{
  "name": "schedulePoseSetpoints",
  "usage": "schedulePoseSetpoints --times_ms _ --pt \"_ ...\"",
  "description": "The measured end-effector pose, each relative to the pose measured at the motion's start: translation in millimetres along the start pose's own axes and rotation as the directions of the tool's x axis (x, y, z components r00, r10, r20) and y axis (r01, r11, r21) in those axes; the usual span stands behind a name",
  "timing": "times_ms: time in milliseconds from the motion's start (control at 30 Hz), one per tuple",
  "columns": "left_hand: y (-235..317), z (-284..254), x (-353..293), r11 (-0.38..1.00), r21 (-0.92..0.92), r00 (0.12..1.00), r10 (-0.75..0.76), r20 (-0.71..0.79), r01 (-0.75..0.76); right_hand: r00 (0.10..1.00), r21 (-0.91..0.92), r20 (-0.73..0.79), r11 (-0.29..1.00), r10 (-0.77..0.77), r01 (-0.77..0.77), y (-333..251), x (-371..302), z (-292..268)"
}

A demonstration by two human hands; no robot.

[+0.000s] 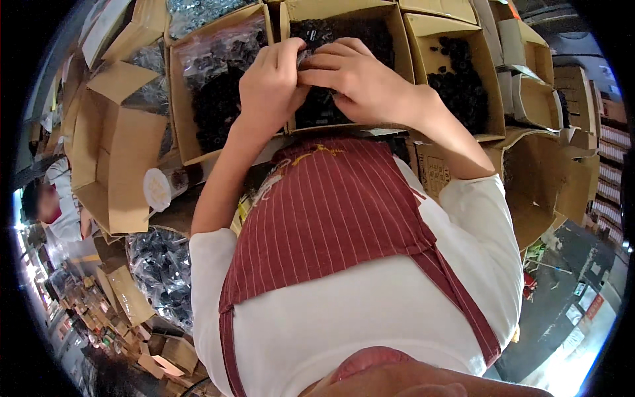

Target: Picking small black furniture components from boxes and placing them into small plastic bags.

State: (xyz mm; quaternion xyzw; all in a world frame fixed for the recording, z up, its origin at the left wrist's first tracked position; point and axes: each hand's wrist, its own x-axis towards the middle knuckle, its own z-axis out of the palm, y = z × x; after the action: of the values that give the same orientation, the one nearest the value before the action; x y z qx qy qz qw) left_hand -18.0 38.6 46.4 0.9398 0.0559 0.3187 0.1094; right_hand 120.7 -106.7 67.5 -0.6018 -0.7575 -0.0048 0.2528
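Closest to the lens, a white short-sleeved shirt [370,311] under a dark red apron with thin pale stripes [331,212] fills the lower middle of the view, and both bare forearms rise from it toward the top. Up there the two hands meet, touching: the left hand [270,79] and the right hand [354,76] both have their fingers curled and pinched together on a small dark part [305,61], most of it hidden between the fingertips, so its shape cannot be told. They work right above an open brown cardboard box of small black parts [344,26]. Just to its left stands another open cardboard box with clear plastic bags of black parts [211,73], and to its right a third cardboard box holding round black pieces [456,73]. An empty, flap-open cardboard carton [119,152] sits further left, with a clear bag of dark metal parts [162,271] below it.
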Motion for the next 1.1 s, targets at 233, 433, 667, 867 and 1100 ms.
schedulePoseSetpoints --times_ms 233,433,667,867,1100 --pt "-1 17 11 0.999 0.024 1.0 0.029 -0.013 -0.029 0.981 -0.148 0.133 0.981 0.142 -0.123 9 -18 -18" --pt "-6 51 0 0.937 -0.246 0.95 -0.185 0.253 0.248 0.997 -0.014 0.08 1.0 0.02 -0.019 27 -8 -20" --pt "-16 53 -9 0.099 -0.823 0.763 -0.45 0.464 0.559 0.531 -0.406 0.578 0.782 0.62 -0.473 101 -52 76" --pt "-12 53 -5 -0.312 -0.846 0.724 -0.44 0.531 0.432 0.583 -0.262 0.647 0.861 0.491 -0.435 59 -76 64" --pt "-3 80 -12 -0.144 -0.825 0.711 -0.439 0.549 0.547 0.735 0.073 0.544 0.85 0.405 -0.522 68 -93 74"
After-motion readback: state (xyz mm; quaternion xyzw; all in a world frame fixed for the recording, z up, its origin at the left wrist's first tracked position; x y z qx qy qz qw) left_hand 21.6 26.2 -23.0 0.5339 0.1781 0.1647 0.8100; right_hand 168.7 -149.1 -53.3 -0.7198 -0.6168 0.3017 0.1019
